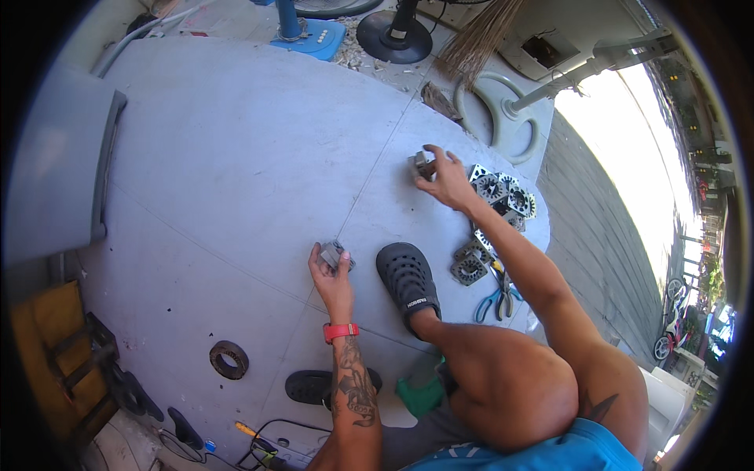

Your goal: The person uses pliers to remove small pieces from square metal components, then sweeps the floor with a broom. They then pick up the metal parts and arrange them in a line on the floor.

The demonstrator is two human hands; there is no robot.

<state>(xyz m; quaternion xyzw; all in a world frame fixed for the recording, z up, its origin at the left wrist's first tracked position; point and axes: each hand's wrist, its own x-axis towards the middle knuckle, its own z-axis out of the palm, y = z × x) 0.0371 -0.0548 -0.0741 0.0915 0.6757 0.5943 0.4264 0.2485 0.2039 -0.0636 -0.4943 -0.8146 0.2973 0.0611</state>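
My left hand is closed around a small grey metal block, just left of my dark clog. Farther off and to the right, my right hand pinches another grey metal piece between thumb and fingers, low over the floor. What kind of part each one is cannot be made out. Close to my right forearm lies a pile of square metal motor stator cores with toothed round openings. One more toothed core sits at the near end of that pile.
Blue-handled pliers lie beside my right knee. A dark ring rests on the floor at the left. Fan bases, a broom and a round grey stand line the far edge. A grey cabinet stands left.
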